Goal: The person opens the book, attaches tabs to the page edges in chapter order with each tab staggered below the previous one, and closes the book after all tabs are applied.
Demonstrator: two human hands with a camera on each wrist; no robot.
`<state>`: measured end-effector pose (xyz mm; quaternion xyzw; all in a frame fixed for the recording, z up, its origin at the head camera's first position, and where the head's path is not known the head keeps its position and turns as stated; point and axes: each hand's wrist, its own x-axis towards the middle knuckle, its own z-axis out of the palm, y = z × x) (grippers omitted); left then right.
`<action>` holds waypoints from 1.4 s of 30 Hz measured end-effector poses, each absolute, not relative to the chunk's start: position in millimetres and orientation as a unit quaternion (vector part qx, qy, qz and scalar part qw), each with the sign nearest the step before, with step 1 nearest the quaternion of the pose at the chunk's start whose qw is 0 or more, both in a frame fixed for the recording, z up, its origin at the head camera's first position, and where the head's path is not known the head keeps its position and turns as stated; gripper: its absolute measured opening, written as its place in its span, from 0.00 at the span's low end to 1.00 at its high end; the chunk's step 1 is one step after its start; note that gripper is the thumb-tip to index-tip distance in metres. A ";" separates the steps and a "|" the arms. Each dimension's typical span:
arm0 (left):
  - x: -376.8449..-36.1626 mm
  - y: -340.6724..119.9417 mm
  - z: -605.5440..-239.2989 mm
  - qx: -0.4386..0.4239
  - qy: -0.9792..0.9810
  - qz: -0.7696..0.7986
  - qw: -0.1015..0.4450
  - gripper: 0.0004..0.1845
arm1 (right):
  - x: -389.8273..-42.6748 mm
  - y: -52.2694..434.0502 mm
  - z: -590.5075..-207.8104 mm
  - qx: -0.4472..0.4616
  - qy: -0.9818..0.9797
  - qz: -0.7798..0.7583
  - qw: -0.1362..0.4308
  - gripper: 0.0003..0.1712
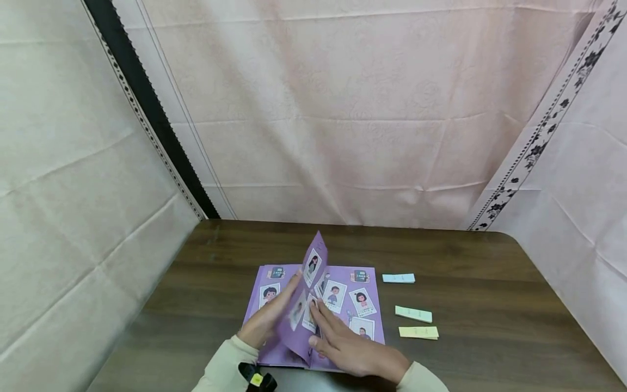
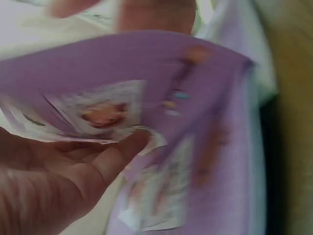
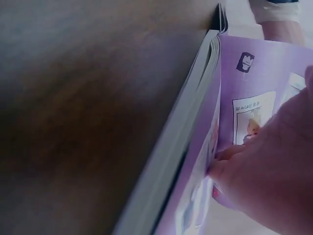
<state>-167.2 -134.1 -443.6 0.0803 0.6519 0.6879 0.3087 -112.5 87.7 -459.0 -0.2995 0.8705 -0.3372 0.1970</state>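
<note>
A purple picture book (image 1: pixel 369 310) lies spread on the table, its pages printed with framed portraits of cartoon children. One page (image 1: pixel 292 337) stands up from the middle, curving over toward the left. My left hand (image 1: pixel 269 321) is on the left side of this raised page, fingers straight along it; the left wrist view shows its fingertips touching the paper. My right hand (image 1: pixel 350 351) lies over the right-hand page, fingers extended and pressing near the fold. In the right wrist view the book's thick page edges (image 3: pixel 183 117) show beside the right hand.
Right of the book, a pale blue strip (image 1: pixel 398 278), a pale green strip (image 1: pixel 413 314) and yellow strips (image 1: pixel 418 332) lie on the brown wooden table (image 1: pixel 470 283). White cloth (image 1: pixel 343 109) hangs behind the table and along both sides.
</note>
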 end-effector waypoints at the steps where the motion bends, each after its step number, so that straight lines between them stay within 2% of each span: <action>1: -168.1 -137.8 -439.9 0.076 0.642 0.696 0.312 0.54 | -111.8 86.3 -458.2 -0.301 0.874 -0.328 0.196 0.43; 3: -171.0 -148.4 -433.7 0.074 0.637 0.700 0.314 0.51 | -110.7 84.5 -456.8 -0.305 0.876 -0.318 0.195 0.44; 8: -175.8 -184.5 -427.4 0.079 0.659 0.687 0.297 0.29 | -109.6 83.0 -456.4 -0.316 0.877 -0.302 0.200 0.46; 10: -176.6 -197.9 -427.4 0.079 0.680 0.673 0.281 0.23 | -110.3 83.4 -457.3 -0.322 0.876 -0.295 0.203 0.46; 19: -180.7 -229.9 -442.9 0.062 0.774 0.590 0.222 0.18 | -119.3 92.2 -463.1 -0.342 0.861 -0.289 0.243 0.45; 24: -184.0 -247.8 -451.6 0.062 0.820 0.527 0.215 0.16 | -121.6 88.1 -466.0 -0.358 0.871 -0.261 0.214 0.41; 29: -183.7 -246.3 -456.8 0.053 0.878 0.442 0.175 0.17 | -126.9 88.2 -465.2 -0.351 0.877 -0.265 0.195 0.40; 32: -179.8 -234.1 -455.7 0.043 0.922 0.366 0.116 0.18 | -130.2 90.8 -463.3 -0.342 0.875 -0.277 0.202 0.39; 34: -175.7 -222.1 -452.9 0.044 0.950 0.301 0.067 0.23 | -131.4 91.9 -462.2 -0.345 0.876 -0.271 0.200 0.37; 37: -168.9 -200.9 -450.1 0.078 0.971 0.224 0.010 0.37 | -131.3 91.5 -462.4 -0.354 0.883 -0.248 0.183 0.33; 39: -165.2 -186.3 -449.2 0.121 0.971 0.208 0.006 0.42 | -130.3 90.5 -462.7 -0.357 0.889 -0.230 0.172 0.32; 42: -162.9 -167.5 -448.1 0.187 0.957 0.217 0.051 0.46 | -129.2 88.7 -463.8 -0.360 0.895 -0.210 0.155 0.32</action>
